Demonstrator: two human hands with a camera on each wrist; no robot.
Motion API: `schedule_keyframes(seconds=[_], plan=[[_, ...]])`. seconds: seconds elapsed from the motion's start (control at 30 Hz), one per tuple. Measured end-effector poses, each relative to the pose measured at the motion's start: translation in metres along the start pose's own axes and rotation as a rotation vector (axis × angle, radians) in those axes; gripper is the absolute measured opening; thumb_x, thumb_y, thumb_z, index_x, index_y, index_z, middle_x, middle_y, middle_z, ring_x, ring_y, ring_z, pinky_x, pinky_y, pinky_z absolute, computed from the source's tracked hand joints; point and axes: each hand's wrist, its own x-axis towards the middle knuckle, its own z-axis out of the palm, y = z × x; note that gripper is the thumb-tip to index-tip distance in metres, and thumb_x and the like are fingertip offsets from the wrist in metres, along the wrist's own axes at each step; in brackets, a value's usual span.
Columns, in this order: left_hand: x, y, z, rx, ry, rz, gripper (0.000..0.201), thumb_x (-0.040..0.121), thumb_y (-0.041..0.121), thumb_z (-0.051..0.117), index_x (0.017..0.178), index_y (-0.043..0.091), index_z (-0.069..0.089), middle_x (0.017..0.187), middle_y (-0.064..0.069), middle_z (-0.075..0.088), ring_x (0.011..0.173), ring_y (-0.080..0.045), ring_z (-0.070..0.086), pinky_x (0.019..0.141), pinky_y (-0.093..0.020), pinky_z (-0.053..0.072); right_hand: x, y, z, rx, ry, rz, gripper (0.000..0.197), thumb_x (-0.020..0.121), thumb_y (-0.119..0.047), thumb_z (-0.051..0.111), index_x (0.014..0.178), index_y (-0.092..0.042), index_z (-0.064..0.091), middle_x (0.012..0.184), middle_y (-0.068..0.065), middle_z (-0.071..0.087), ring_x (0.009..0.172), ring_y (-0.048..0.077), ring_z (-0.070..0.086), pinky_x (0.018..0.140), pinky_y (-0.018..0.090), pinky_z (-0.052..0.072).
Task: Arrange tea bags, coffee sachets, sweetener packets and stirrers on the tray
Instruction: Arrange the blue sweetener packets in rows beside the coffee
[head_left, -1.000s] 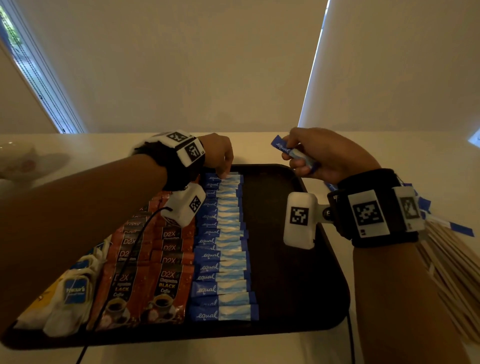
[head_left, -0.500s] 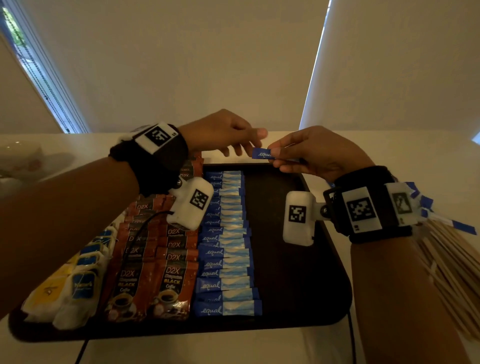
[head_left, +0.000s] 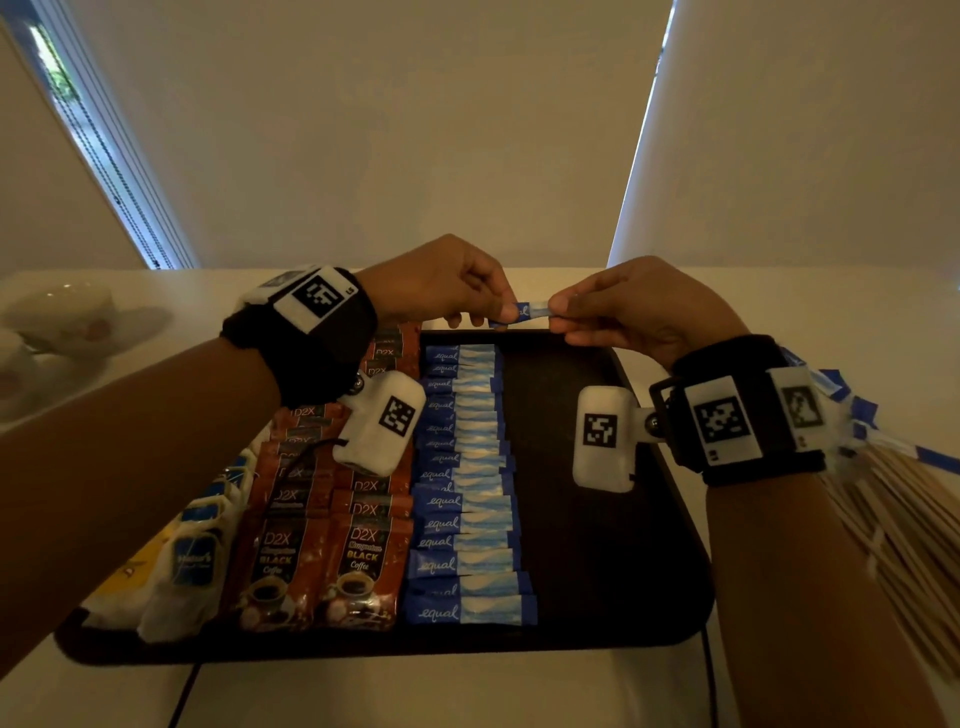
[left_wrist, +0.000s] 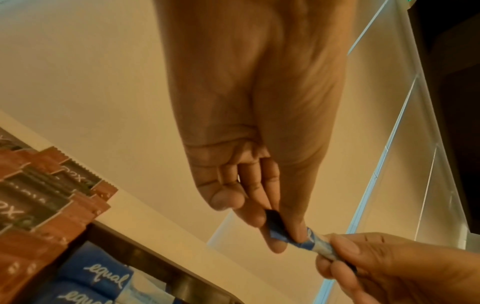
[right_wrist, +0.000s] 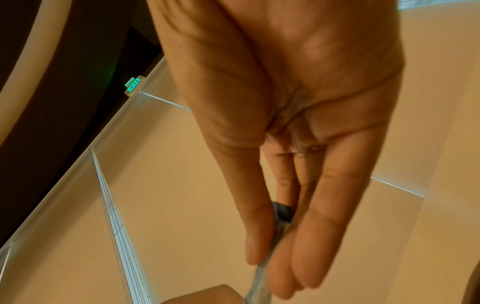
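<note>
Left hand (head_left: 441, 280) and right hand (head_left: 639, 306) each pinch one end of a single blue Equal sweetener packet (head_left: 527, 312), held level above the far edge of the black tray (head_left: 597, 519). Below lies the sweetener row (head_left: 467, 478), beside coffee sachets (head_left: 332, 545); the tea bags (head_left: 192, 556) appear dim.

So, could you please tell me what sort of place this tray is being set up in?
Probably a hotel or similar hospitality venue, though I can't be sure. A lit green EXIT sign points to a public building, teacups wait on the counter, and the tray holds a guest-style spread of coffee sachets and sweetener packets.
</note>
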Motion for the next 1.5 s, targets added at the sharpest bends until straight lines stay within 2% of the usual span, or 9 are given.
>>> schedule_keyframes(seconds=[0.13,0.33,0.53,0.63,0.8,1.03,1.23,1.37,1.5], plan=[[-0.003,0.004,0.002,0.023,-0.002,0.001,0.024,0.087,0.024,0.064,0.102,0.006,0.068,0.087,-0.001,0.068,0.072,-0.005,0.056,0.061,-0.019,0.043,-0.001,0.0,0.002,-0.034,0.037,-0.036,0.004,0.084,-0.005,0.065,0.086,-0.003,0.068,0.077,0.007,0.069,0.066,0.009,0.068,0.065,0.019,0.057],[-0.004,0.012,0.003,0.011,0.014,0.056,0.015,0.084,0.022,0.067,0.095,0.011,0.069,0.088,-0.016,0.065,0.069,-0.014,0.05,0.06,-0.022,0.038,0.0,0.0,0.005,-0.083,0.027,-0.065,0.004,0.079,-0.009,0.071,0.08,-0.007,0.068,0.057,-0.001,0.069,0.056,0.005,0.067,0.06,0.017,0.057],[-0.007,0.012,0.0,0.071,0.05,0.117,0.011,0.083,0.019,0.069,0.092,0.012,0.069,0.085,-0.001,0.067,0.066,0.003,0.053,0.062,-0.01,0.042,0.0,-0.001,0.004,-0.072,0.017,-0.07,0.009,0.078,-0.008,0.072,0.084,-0.003,0.068,0.063,0.003,0.07,0.056,0.006,0.067,0.06,0.017,0.056],[-0.006,0.012,0.001,0.102,0.057,0.14,0.01,0.081,0.018,0.071,0.09,0.012,0.07,0.085,-0.003,0.069,0.067,0.0,0.056,0.069,-0.015,0.044,0.002,0.0,0.006,-0.069,0.008,-0.086,0.007,0.078,-0.005,0.071,0.084,-0.002,0.068,0.062,0.003,0.068,0.054,0.005,0.066,0.059,0.016,0.055],[-0.004,0.007,-0.005,0.173,-0.047,0.043,0.004,0.083,0.013,0.069,0.086,0.013,0.071,0.076,0.01,0.066,0.06,0.008,0.055,0.063,-0.006,0.039,0.004,0.005,0.005,-0.1,-0.054,-0.069,0.006,0.083,-0.009,0.068,0.088,-0.006,0.069,0.075,0.004,0.071,0.063,0.005,0.068,0.062,0.017,0.056],[-0.013,-0.02,0.01,0.494,-0.216,-0.073,0.008,0.08,0.017,0.073,0.085,0.011,0.071,0.066,0.017,0.058,0.057,0.003,0.053,0.053,-0.008,0.04,0.004,0.004,-0.004,-0.123,-0.027,-0.057,0.018,0.084,-0.021,0.068,0.097,-0.009,0.07,0.087,0.003,0.072,0.074,0.009,0.065,0.065,0.019,0.056],[-0.014,-0.024,0.009,0.382,-0.132,-0.118,0.013,0.081,0.015,0.072,0.089,0.005,0.071,0.072,0.005,0.064,0.063,-0.011,0.057,0.046,-0.013,0.045,0.003,0.002,-0.002,-0.15,-0.051,-0.035,0.019,0.084,-0.024,0.068,0.097,-0.011,0.07,0.089,0.003,0.073,0.073,0.008,0.065,0.061,0.017,0.055],[-0.014,-0.026,0.005,0.411,-0.019,-0.08,0.013,0.081,0.017,0.073,0.088,0.007,0.072,0.071,0.01,0.061,0.067,-0.008,0.057,0.059,-0.021,0.046,0.003,0.003,-0.002,-0.151,-0.052,-0.041,0.019,0.084,-0.025,0.068,0.097,-0.011,0.07,0.088,0.002,0.073,0.072,0.007,0.065,0.061,0.017,0.054],[-0.014,-0.03,0.008,0.429,-0.044,-0.08,0.013,0.079,0.019,0.075,0.087,0.009,0.071,0.07,0.013,0.059,0.062,-0.001,0.053,0.055,-0.01,0.04,0.003,0.003,-0.004,-0.158,-0.046,-0.048,0.02,0.084,-0.026,0.067,0.098,-0.012,0.07,0.091,0.003,0.073,0.074,0.008,0.065,0.066,0.019,0.054]])
